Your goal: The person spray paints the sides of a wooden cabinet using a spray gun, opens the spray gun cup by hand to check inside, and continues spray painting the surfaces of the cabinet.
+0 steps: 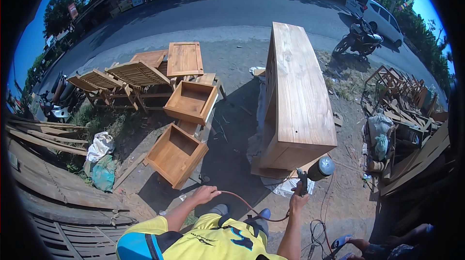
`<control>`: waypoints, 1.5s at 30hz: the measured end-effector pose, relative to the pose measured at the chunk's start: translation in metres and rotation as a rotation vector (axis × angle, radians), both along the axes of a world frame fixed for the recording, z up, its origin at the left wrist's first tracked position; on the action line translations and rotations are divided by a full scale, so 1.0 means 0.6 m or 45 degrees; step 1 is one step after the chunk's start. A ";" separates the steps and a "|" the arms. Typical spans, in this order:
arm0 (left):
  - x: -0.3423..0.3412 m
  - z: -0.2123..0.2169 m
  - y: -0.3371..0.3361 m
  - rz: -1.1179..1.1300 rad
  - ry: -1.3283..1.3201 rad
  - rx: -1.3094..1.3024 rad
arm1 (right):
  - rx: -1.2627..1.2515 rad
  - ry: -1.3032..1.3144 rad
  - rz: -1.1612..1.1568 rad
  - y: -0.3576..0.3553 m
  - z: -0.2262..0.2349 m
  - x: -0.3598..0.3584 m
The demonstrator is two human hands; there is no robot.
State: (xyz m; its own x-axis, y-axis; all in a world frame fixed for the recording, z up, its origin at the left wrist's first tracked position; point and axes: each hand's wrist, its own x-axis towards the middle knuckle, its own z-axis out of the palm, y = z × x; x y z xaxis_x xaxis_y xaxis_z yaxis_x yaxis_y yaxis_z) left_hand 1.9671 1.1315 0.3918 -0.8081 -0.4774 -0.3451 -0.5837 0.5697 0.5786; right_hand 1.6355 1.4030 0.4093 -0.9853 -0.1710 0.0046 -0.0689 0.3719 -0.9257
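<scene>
In my right hand (pixel 298 203) is a spray gun (pixel 302 182) with a round metallic cup (pixel 321 168); my fingers are closed around its handle. A reddish hose (pixel 247 203) loops from near the gun across my front to my left hand (pixel 207 195), which is closed on it. Just beyond the gun stands a wooden cabinet (pixel 302 85), its pale grained side facing up and its near end close to the nozzle. To the left, two open wooden drawers (pixel 192 102) rest on a bench, the nearer drawer (pixel 177 156) closest to my left hand.
A panelled wooden door (pixel 185 59) and slatted chairs (pixel 138 73) stand at the far left. Stacked planks (pixel 58 177) lie left, scrap wood (pixel 407 119) right. Cables (pixel 317 233) trail near another person's sandalled foot (pixel 341 241). A motorcycle (pixel 361 37) stands by the road.
</scene>
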 end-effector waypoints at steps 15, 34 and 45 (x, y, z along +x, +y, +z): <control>-0.017 -0.007 0.048 -0.109 -0.137 0.047 | -0.205 0.118 -0.209 0.144 -0.007 -0.032; -0.309 -0.275 0.301 -0.115 0.024 -0.194 | -0.009 0.475 0.047 0.290 -0.146 -0.360; -0.359 -0.543 0.258 -0.109 0.093 -0.355 | 0.070 0.193 -0.013 0.260 -0.530 -0.387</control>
